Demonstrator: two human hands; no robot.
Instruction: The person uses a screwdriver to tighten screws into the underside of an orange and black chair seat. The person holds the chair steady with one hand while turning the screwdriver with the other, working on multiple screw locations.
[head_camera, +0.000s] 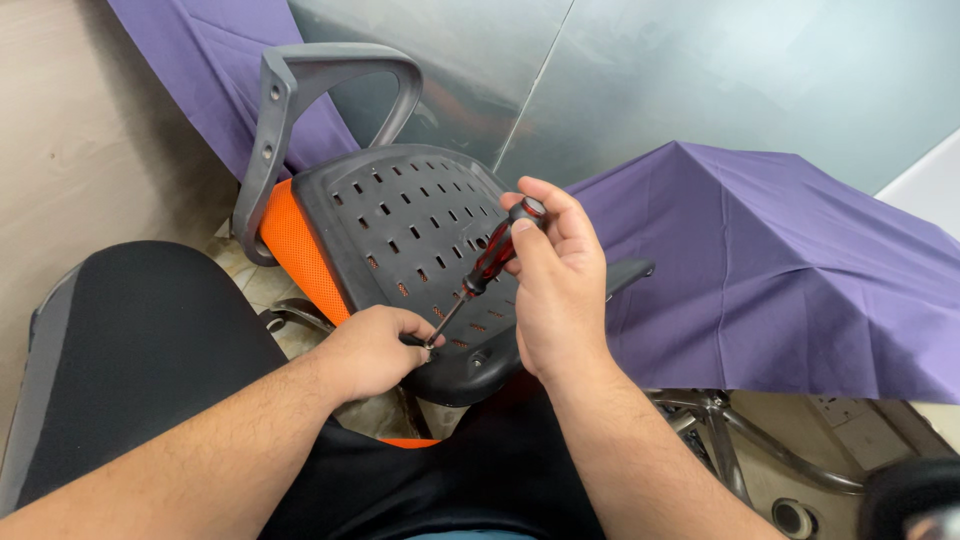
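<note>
- Two bare hands at work on an upturned office chair seat (400, 215), centre of view.
- Right hand (558, 285): fingers curled tight round the red-and-black handle of a screwdriver (487, 266), thumb and fingertips pinching the handle's top end.
- Screwdriver slants down and to the left; metal shaft runs from handle to tip, tip lands at the near edge of the seat's underside, right by the left hand's fingers.
- Left hand (372, 350): fingers closed in a loose fist, pressed to the near rim of the seat base, thumb and forefinger pinched at the screwdriver tip; cannot tell whether a screw sits between them, too small.
- Seat underside is dark grey plastic with rows of small slots, tilted up toward the camera; orange mesh cushion (300, 250) shows along its left edge.
- Grey armrest loop (320, 85) stands up at the far left of the seat, with screw holes along its upright.
- Black chair back (140, 350) near left, under the left forearm.
- Purple cloth (780, 260) draped on the right, and more of it far left behind the armrest.
- Chrome chair base legs (760, 450) on the floor, near right, with a castor at the right corner.
- Frosted glass panel (700, 70) behind, far side.
</note>
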